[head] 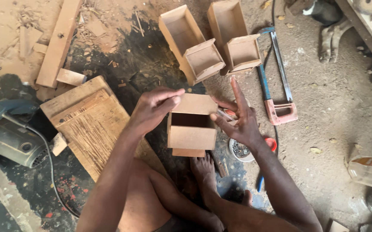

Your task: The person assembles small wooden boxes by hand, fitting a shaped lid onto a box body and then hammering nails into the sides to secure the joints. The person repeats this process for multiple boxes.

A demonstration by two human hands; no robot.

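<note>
A small brown fibreboard box (191, 127), open at the top, stands on the dirt floor in front of my bare foot (204, 168). My left hand (155, 107) hovers over the box's left top corner, fingers curled together, touching the top panel edge. My right hand (236, 119) is at the box's right side, thumb against its edge, fingers spread and pointing up. Whether the left fingers pinch something small cannot be seen.
Two longer open boxes (181, 32) (228, 21) with small boxes (204, 59) (243, 51) lie ahead. A hacksaw (280, 92) lies right. A board (89, 124), wood strip (60, 41) and power tool (7, 133) are left. A round dish of small nails (239, 151) sits under my right wrist.
</note>
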